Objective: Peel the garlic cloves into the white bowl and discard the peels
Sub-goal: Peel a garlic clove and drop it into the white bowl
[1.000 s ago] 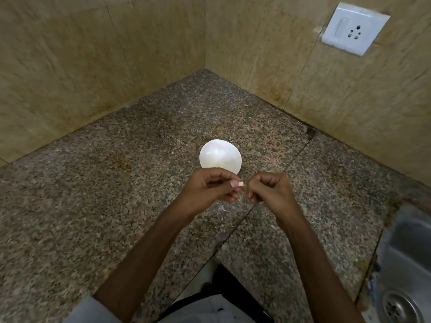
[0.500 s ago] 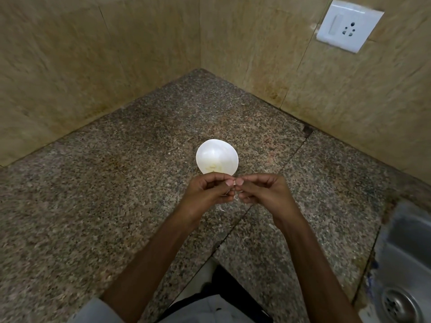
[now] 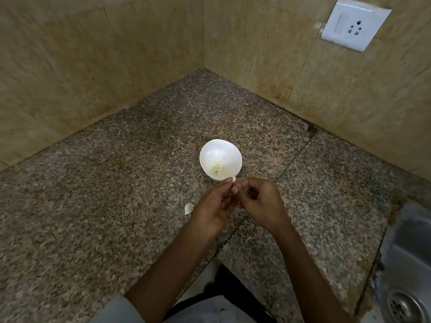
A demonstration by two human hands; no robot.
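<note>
my left hand (image 3: 215, 206) pinching garlic clove (image 3: 234, 179) at fingertips, just at near rim of white bowl (image 3: 210, 148), bowl straight ahead. my right hand (image 3: 262, 201) curled beside it, cant tell if gripping peel. loose clove (image 3: 189, 208) on counter (image 3: 93, 206), just left.

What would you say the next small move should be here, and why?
Probably ease the left hand slightly forward and release the garlic clove into the white bowl: the clove looks pale and bare, it is pinched right by the bowl's near rim, and peeled cloves already lie inside.
</note>
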